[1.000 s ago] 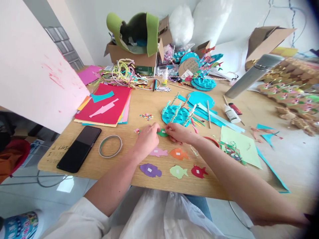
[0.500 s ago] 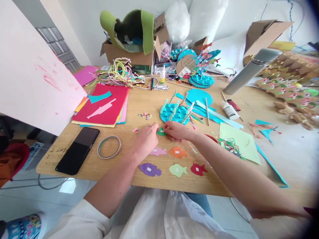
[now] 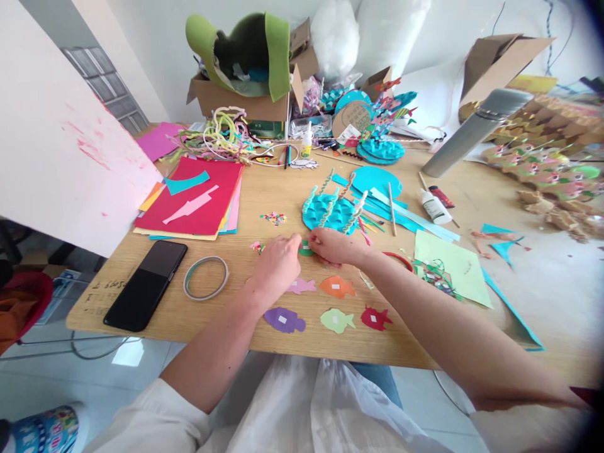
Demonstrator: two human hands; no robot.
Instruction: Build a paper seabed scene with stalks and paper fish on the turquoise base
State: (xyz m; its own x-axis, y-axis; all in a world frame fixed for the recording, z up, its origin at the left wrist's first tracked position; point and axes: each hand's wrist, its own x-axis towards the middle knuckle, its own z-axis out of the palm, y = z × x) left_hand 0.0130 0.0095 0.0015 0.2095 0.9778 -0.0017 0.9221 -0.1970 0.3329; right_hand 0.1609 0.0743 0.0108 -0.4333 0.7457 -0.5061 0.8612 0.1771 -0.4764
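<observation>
A green paper cutout [image 3: 305, 248] with a small white patch shows between my hands, most of its outline hidden by fingers. My left hand [image 3: 279, 261] is closed in a pinch at its left side. From the other side, my right hand [image 3: 334, 246] pinches it with curled fingers. Nearer me lie paper fish: a pink fish [image 3: 302, 286] partly under my left arm, an orange fish [image 3: 336, 286], a purple fish [image 3: 284, 319], a light green fish [image 3: 336, 320] and a red fish [image 3: 376, 318], each bearing a white patch. Just beyond stands a blue base [image 3: 330, 214] with twisted stalks.
Left of my hands lie a tape roll [image 3: 206, 278], a phone [image 3: 146, 286] and stacked coloured paper [image 3: 193, 201]. Small confetti piles [image 3: 274, 218] sit behind my left hand. To the right are a glue bottle [image 3: 436, 207], a grey flask [image 3: 476, 132] and a light green sheet [image 3: 455, 270].
Both hands stay at the green cutout with only slight finger movement. The view has shifted a little; the other things lie as before.
</observation>
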